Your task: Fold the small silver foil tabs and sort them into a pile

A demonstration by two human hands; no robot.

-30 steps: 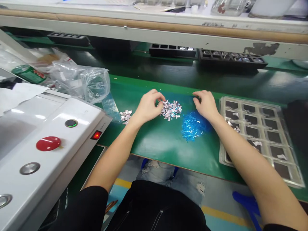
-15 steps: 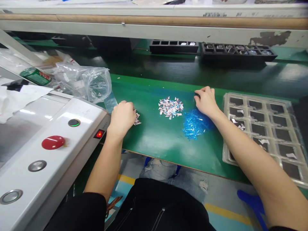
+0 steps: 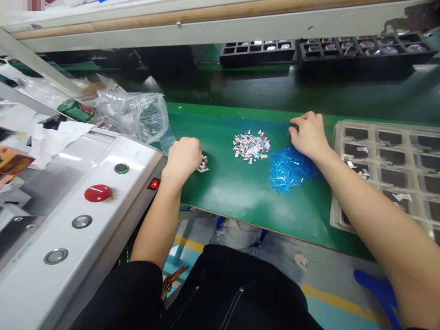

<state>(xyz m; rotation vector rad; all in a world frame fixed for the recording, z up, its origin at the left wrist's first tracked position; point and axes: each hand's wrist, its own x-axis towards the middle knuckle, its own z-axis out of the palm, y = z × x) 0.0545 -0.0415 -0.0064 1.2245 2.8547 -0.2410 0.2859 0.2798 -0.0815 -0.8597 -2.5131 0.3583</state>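
My left hand (image 3: 183,160) is curled in a fist-like grip beside a small pile of printed slips (image 3: 203,163) on the green mat. Its fingertips are turned away, so whatever they hold is hidden. My right hand (image 3: 308,134) rests beyond a heap of clear blue film strips (image 3: 290,169), its thumb and forefinger close together at the mat. Whether a strip lies between those fingertips is too small to make out. Between the hands lies a larger pile of small white-and-dark slips (image 3: 251,146), some showing blue edges.
At the right stands a clear compartment tray (image 3: 338,183) with dark pockets and some white pieces. A white machine (image 3: 113,220) with buttons borders the left. Behind it lies a clear plastic bag (image 3: 137,114). Black divided trays (image 3: 257,57) sit at the back under a shelf beam.
The view has shifted a little, so the bench appears farther right and slightly higher. Both hands stay in nearly the same places beside their piles.
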